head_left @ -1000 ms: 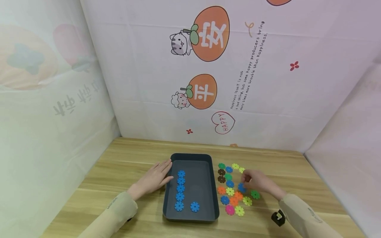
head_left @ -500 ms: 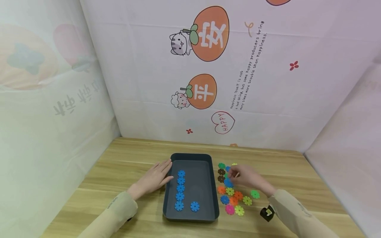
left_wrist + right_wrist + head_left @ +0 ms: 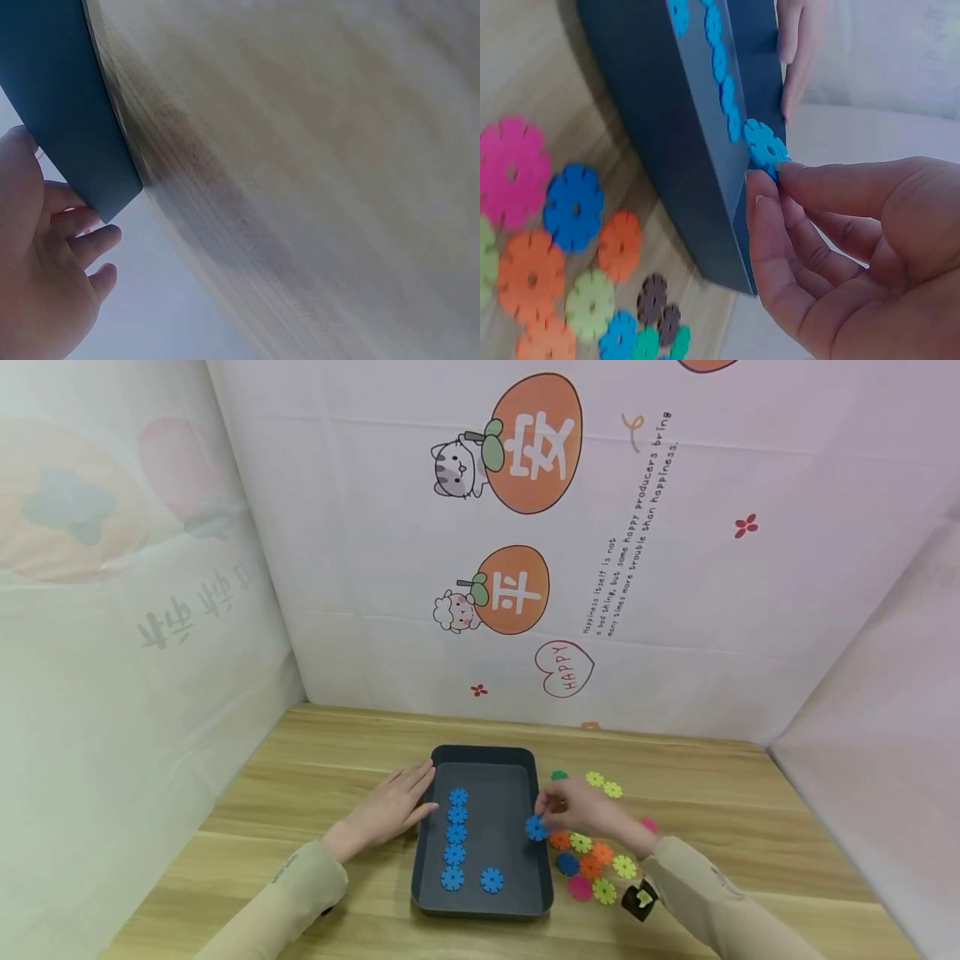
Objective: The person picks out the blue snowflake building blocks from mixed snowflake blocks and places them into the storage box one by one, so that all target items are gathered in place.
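My right hand (image 3: 585, 808) pinches a blue notched plastic disc (image 3: 766, 147) between thumb and fingertips, over the right rim of a dark grey tray (image 3: 498, 810). In the right wrist view the disc is tilted, with a small hole in its middle. Inside the tray, several blue discs (image 3: 455, 834) form a column on the left side, and a single blue disc (image 3: 491, 881) lies apart near the front. My left hand (image 3: 386, 806) rests on the tray's left rim, fingers extended; the left wrist view shows it against the outer wall (image 3: 75, 112).
Loose notched discs lie right of the tray: pink (image 3: 580, 887), dark blue (image 3: 567, 863), orange (image 3: 602, 853), yellow-green (image 3: 603, 891) and others. Two yellow discs (image 3: 603, 784) lie farther back. Brown discs (image 3: 652, 298) show in the right wrist view. A printed cloth (image 3: 390, 677) hangs behind the table.
My right hand has moved left from among the loose discs to the tray's right rim, carrying the blue disc. My left hand has stayed on the left rim.
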Tool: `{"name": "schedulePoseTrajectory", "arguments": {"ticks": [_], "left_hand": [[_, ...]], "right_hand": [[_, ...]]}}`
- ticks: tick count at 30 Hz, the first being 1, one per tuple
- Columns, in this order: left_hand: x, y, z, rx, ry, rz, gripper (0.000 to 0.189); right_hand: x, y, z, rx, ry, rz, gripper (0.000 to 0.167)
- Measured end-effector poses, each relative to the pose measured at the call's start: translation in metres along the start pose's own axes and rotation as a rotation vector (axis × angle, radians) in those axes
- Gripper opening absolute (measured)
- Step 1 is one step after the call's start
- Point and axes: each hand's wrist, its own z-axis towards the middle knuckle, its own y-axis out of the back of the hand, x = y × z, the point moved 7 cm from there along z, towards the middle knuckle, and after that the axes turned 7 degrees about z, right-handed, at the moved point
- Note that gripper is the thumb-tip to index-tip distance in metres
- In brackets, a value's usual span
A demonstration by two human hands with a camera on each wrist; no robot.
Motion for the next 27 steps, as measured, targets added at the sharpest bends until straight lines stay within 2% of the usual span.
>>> {"name": "schedulePoseTrajectory", "arguments": {"ticks": [4, 9, 17, 27], "left_hand": [[-0.001, 0.000, 0.000, 0.000, -0.004, 0.007, 0.066], [-0.001, 0.001, 0.000, -0.002, -0.002, 0.000, 0.066], [-0.001, 0.000, 0.000, 0.008, 0.002, 0.011, 0.066], [0.000, -0.001, 0.001, 0.005, 0.001, 0.001, 0.066]], "right_hand": [[0.005, -0.013, 0.006, 0.016, -0.018, 0.014, 0.005], [0.013, -0.028, 0.015, 0.047, 0.039, 0.056, 0.003], [0.012, -0.050, 0.026, 0.051, 0.035, 0.026, 0.005], [0.010, -0.061, 0.030, 0.064, 0.052, 0.020, 0.007]]}}
